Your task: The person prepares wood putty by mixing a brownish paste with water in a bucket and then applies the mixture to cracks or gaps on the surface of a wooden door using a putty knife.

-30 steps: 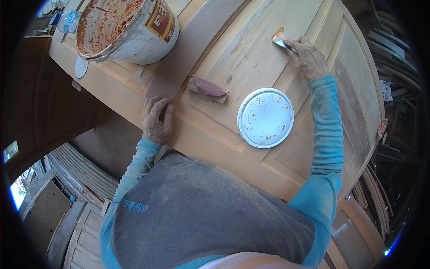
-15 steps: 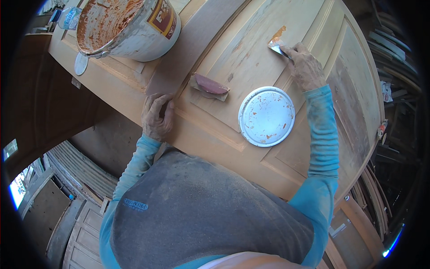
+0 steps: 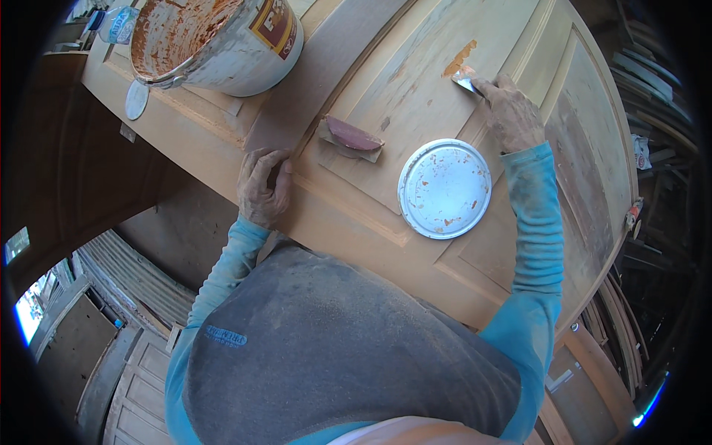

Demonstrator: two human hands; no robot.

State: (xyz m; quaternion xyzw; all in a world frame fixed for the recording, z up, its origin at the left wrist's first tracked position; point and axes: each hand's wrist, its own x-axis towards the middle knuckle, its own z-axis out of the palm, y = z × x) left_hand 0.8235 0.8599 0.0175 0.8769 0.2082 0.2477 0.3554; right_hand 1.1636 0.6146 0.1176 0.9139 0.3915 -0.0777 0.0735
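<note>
My right hand [image 3: 513,113] is closed round a putty knife [image 3: 466,78], its metal blade against the panel of a pale wooden door [image 3: 356,194]. Just beyond the blade lies an orange-brown smear of filler [image 3: 460,58] on the wood. My left hand [image 3: 265,185] rests on the door's near edge, fingers loosely curled, the thumb apart and nothing held. Between my hands are a sanding block [image 3: 353,138] with purplish sandpaper and a round white lid [image 3: 445,189] spotted with filler.
At the upper left a white bucket [image 3: 248,63], smeared inside with orange-brown filler, stands on the door. Beside it are a plastic bottle [image 3: 119,26] and a small pale disc [image 3: 136,100]. Stacked wood strips [image 3: 645,78] lie beyond the right edge.
The putty knife has moved slightly right and toward me along the panel, and more of the filler smear shows. My left hand stays on the door's edge.
</note>
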